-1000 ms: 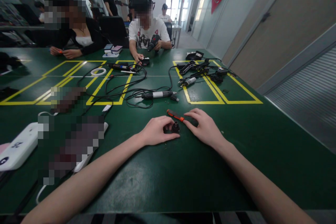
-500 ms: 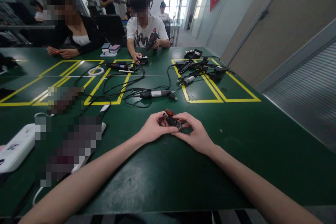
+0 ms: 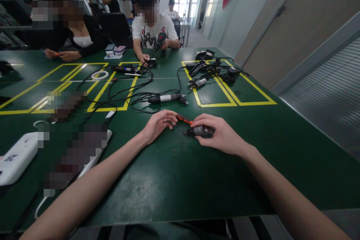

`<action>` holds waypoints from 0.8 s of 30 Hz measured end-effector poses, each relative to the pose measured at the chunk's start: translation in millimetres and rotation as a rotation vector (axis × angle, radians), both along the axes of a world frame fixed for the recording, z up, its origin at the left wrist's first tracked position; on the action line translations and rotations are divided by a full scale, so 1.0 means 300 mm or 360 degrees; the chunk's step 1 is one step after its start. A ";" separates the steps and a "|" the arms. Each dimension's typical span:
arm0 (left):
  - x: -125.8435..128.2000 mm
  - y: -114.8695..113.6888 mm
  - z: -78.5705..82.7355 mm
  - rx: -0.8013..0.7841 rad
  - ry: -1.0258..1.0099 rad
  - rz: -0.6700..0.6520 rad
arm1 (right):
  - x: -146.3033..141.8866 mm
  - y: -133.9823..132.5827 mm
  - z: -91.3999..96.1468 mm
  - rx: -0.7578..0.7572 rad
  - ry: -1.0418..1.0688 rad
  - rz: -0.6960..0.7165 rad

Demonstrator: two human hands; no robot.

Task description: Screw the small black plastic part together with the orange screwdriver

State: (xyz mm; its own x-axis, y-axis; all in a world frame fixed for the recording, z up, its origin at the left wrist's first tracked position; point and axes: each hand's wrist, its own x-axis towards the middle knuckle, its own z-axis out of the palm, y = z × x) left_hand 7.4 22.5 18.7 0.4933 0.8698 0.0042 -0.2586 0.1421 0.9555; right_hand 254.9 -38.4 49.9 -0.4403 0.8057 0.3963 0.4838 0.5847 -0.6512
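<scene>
My right hand [image 3: 222, 134] is closed around a small dark cylindrical tool part [image 3: 197, 131] that lies sideways on the green table [image 3: 180, 180], its metal tip pointing left. My left hand [image 3: 159, 123] rests on the table just left of it, fingers curled, their tips touching the black end of an orange-handled screwdriver [image 3: 184, 120]. The screwdriver lies flat between the two hands. Whether the left fingers grip it or only touch it is unclear.
A corded rotary tool [image 3: 164, 98] and tangled black cables [image 3: 126, 93] lie beyond my hands. More tools sit inside a yellow-taped square [image 3: 213, 73] at the back right. A white device [image 3: 17, 159] lies at the left. Two people sit across the table; one holds a drill [image 3: 159, 41].
My hands have parted: the right hand drew the dark part to the right and laid it sideways, while the left hand moved up to the screwdriver's end.
</scene>
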 end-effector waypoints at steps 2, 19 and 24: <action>0.003 -0.001 -0.003 -0.0058 -0.0035 0.0071 | 0.001 -0.009 0.017 -0.0037 -0.0154 0.0061; 0.006 -0.005 0.003 -0.0148 -0.0070 0.0156 | 0.011 -0.026 0.067 -0.0057 -0.0062 -0.0002; 0.002 0.000 0.001 -0.0200 -0.0152 0.0146 | 0.003 -0.025 0.065 -0.0134 -0.0099 -0.0044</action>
